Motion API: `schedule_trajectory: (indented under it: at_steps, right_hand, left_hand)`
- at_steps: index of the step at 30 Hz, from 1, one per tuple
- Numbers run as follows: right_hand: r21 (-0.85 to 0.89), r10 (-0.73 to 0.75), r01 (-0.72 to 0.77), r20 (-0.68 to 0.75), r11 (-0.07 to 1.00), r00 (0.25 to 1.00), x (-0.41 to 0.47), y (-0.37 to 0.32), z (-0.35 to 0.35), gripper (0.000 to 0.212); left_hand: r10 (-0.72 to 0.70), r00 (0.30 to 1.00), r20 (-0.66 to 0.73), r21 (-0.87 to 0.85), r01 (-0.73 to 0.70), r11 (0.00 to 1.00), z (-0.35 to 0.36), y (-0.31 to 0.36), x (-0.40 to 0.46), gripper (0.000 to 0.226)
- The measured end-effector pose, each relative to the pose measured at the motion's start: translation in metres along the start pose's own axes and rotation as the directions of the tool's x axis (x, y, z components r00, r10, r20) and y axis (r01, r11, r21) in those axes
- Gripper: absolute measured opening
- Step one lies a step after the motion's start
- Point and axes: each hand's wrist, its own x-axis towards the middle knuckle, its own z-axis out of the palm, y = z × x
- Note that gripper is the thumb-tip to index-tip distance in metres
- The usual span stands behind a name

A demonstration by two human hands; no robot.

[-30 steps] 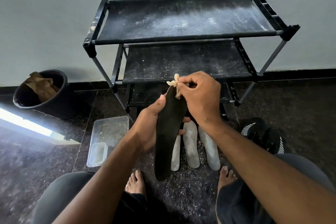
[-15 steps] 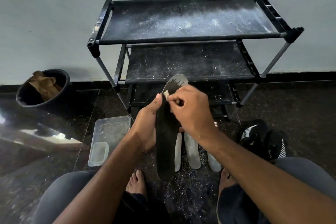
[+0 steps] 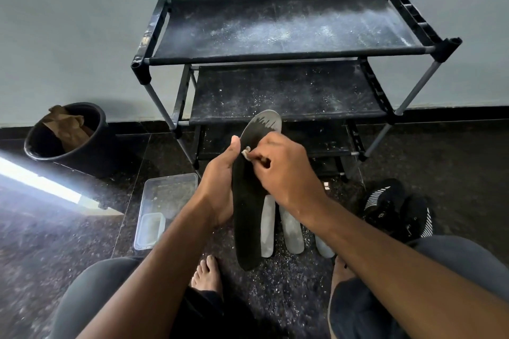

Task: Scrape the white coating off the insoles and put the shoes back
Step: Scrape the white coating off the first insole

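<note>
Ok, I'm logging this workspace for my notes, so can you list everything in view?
Shoe rack: one, black and dusty, against the wall.
Held insole: one, mostly black, white left at its tip, between the hands.
Floor insoles: three, grey-white, side by side behind the held one.
Scraping piece: one, pale, pinched against the insole.
Shoes: one pair, black with white stripes, floor at right.
Plastic container: one, clear, floor at left.
Bucket: one, black, brown paper inside, far left.
Left hand: grips the insole.
Right hand: holds the scraping piece.
Feet: two, bare.
</note>
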Motion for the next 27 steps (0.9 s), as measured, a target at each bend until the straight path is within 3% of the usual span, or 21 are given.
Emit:
schedule_trajectory:
  at_steps: [7,13,18,23,27]
  right_hand:
    - [-0.045,0.071,-0.087,-0.288,0.995,0.955,0.024,0.018,-0.027,0.004]
    - [-0.013,-0.026,0.024,-0.159,1.0,0.987,0.012,0.001,-0.011,0.006]
    - [0.049,0.114,-0.104,-0.31,0.993,0.944,0.028,0.022,-0.025,0.003]
    - [0.021,0.05,-0.047,-0.207,0.999,0.977,0.017,0.006,-0.018,0.008]
    - [0.051,0.163,-0.155,-0.317,0.987,0.934,0.029,0.022,-0.03,0.008]
  left_hand:
    - [-0.011,1.0,0.012,0.076,0.01,0.997,-0.008,-0.007,0.01,0.064]
    - [0.01,1.0,0.018,0.067,-0.011,0.998,-0.009,-0.013,0.015,0.053]
    - [0.005,1.0,0.017,0.163,-0.008,0.987,-0.007,-0.013,0.015,0.059]
    - [0.024,1.0,0.017,0.154,-0.027,0.988,-0.006,-0.013,0.012,0.051]
    - [0.029,0.998,0.055,0.234,-0.041,0.971,-0.008,-0.012,0.013,0.057]
